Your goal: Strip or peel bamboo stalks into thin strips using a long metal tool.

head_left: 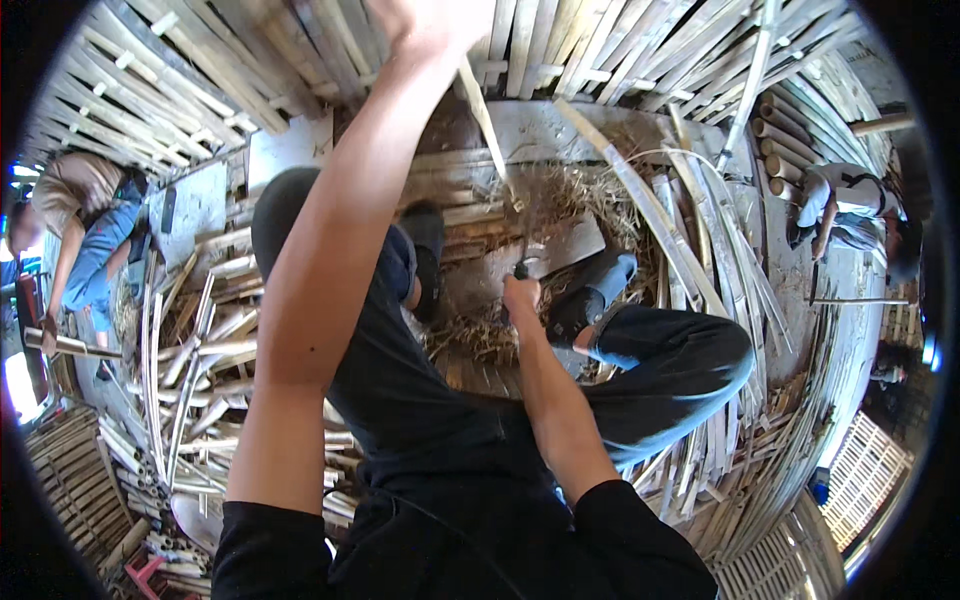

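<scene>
My left arm reaches up to the top edge, where my left hand (435,22) is washed out by light and partly cut off. From under it a bamboo strip (487,125) slants down toward the middle, so the hand appears closed on its upper end. Between my feet, my right hand (520,298) grips the dark handle of a knife (525,245). The blade is blurred and points away from me, close to the strip's lower end. A flat wooden board (572,246) lies beneath the knife, with bamboo shavings (570,195) around it.
Split bamboo (215,345) is heaped at my left, and long strips (690,235) lie at my right. A slatted bamboo wall (560,50) stands ahead. One person (85,215) works at far left, another (850,205) at far right. Thick bamboo poles (782,145) are stacked near the right.
</scene>
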A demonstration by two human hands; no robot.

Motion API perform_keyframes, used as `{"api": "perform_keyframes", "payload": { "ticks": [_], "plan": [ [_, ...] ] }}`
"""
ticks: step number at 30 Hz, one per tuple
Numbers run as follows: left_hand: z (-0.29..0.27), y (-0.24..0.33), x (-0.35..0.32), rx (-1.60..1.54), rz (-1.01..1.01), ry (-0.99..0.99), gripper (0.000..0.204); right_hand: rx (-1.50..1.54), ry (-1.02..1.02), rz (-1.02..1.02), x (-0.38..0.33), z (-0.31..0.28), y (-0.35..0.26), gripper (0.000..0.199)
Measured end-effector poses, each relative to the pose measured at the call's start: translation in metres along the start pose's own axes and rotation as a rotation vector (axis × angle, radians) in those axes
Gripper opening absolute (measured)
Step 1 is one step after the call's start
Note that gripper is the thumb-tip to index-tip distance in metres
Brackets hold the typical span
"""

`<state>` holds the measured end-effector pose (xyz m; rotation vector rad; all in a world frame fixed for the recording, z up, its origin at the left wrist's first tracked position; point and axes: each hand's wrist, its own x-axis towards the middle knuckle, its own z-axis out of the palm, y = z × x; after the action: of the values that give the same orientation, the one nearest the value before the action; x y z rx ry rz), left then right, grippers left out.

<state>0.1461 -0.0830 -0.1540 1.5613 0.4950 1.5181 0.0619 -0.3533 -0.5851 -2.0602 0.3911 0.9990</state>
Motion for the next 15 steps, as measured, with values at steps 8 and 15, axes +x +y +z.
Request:
{"api": "perform_keyframes", "payload": {
  "ticks": [8, 15],
  "plan": [
    [-0.013, -0.011, 0.015, -0.174, -0.025, -0.075, 0.024, 0.675, 0.071, -0.647, -0.106, -0.077, -0.196, 0.027],
    [0.003, 0.012, 0.014, 0.016, 0.034, -0.003, 0.022, 0.542, 0.369, -0.939, -0.082, -0.024, -0.126, 0.017]
  ]
}}
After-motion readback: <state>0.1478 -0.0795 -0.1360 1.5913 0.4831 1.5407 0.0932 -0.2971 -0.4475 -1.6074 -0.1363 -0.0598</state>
